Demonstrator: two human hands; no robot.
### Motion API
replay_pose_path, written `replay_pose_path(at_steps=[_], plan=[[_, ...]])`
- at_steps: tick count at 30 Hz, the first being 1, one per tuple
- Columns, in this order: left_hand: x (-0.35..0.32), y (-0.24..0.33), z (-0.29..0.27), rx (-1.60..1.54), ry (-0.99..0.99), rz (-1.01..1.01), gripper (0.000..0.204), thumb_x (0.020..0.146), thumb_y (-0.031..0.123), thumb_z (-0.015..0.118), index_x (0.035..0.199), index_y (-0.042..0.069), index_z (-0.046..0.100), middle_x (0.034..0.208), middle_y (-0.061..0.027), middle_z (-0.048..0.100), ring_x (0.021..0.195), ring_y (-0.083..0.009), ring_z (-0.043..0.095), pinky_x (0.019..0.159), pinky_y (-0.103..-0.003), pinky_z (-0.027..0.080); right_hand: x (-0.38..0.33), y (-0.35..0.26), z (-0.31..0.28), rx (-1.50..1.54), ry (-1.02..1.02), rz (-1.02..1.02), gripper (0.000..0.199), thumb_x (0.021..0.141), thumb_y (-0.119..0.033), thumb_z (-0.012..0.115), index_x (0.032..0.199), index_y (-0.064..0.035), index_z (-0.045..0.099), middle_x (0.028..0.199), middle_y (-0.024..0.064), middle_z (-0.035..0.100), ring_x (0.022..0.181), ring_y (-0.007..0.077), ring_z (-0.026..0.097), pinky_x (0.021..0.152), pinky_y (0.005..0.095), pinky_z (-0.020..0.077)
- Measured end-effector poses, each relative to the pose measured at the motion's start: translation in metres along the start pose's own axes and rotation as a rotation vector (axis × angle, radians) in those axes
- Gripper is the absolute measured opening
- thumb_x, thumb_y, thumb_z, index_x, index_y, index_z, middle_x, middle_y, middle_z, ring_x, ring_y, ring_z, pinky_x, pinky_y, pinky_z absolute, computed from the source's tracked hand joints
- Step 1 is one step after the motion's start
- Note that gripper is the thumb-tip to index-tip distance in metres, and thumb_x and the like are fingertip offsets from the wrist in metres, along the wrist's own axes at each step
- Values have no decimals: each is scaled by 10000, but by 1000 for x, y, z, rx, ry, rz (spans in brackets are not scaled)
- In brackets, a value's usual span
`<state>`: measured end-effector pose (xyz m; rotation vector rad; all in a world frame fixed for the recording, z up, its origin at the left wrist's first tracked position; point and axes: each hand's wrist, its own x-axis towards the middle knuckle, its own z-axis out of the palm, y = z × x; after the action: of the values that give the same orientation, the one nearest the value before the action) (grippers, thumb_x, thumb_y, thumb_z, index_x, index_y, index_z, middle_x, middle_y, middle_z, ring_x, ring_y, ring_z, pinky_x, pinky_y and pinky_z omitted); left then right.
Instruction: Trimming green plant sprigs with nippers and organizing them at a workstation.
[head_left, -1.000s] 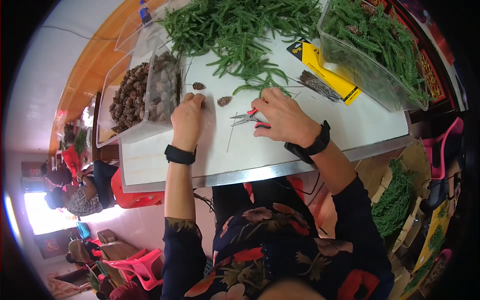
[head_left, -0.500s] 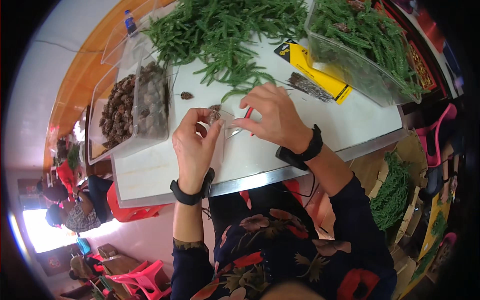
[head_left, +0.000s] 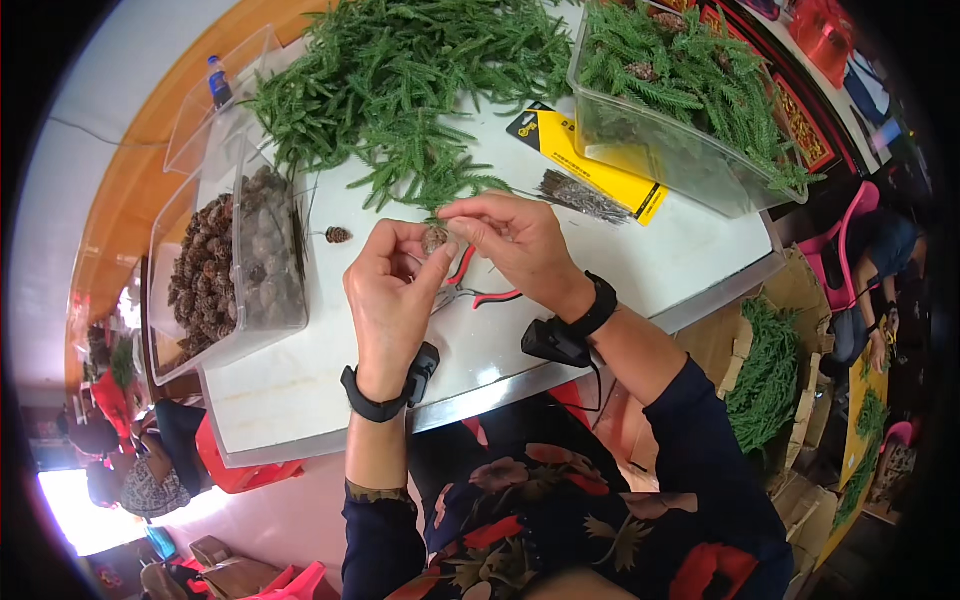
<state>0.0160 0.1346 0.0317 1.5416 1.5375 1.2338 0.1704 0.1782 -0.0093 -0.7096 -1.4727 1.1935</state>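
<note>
A small brown pine cone (head_left: 434, 240) is pinched between the thumb and fingers of my left hand (head_left: 390, 285), above the table's near half. My right hand (head_left: 515, 245) has its thumb and fingertips pressed together against the cone's upper side; what they pinch there is too small to make out. Below both hands, pliers (head_left: 493, 298) with red and black handles lie on the white tabletop (head_left: 340, 370), partly covered by the fingers. Another single pine cone (head_left: 338, 235) lies on the table to the left.
A clear bin of pine cones (head_left: 205, 270) stands at the left. Green artificial sprigs (head_left: 400, 70) pile up at the back. A clear bin (head_left: 690, 175) holds more sprigs, beside a yellow card (head_left: 610, 180) and thin dark wires (head_left: 580, 195). Another person's hand (head_left: 878, 350) shows far right.
My right hand has left the red-handled pliers, which now lie on the table, and has moved left to the pine cone in my left hand. The whole view has shifted slightly.
</note>
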Motion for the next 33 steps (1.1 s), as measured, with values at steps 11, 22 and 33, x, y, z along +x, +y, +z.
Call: replay_pose_path(at_steps=[11,22,33], plan=[[-6,-11,7,10,-43,47,166,783,18,737,873,-4,599,697,30,523,552,-26,423,497,-192,343,0,0,-1,72,-31,128,151,920,-86,624,993,29,686,818,4,657,725,33,555,629,193,458],[-8,-16,9,85,-60,76,173,758,33,748,869,-13,623,665,-17,533,510,-79,426,483,-232,361,4,2,-13,-50,-147,199,122,912,-74,625,939,35,673,824,16,661,759,52,583,681,208,479],[11,2,-6,-26,-75,26,245,802,114,730,997,0,635,823,-45,624,573,-84,486,504,-233,390,15,0,-33,275,0,170,174,966,-157,537,954,-11,631,819,-8,614,693,49,505,622,202,408]])
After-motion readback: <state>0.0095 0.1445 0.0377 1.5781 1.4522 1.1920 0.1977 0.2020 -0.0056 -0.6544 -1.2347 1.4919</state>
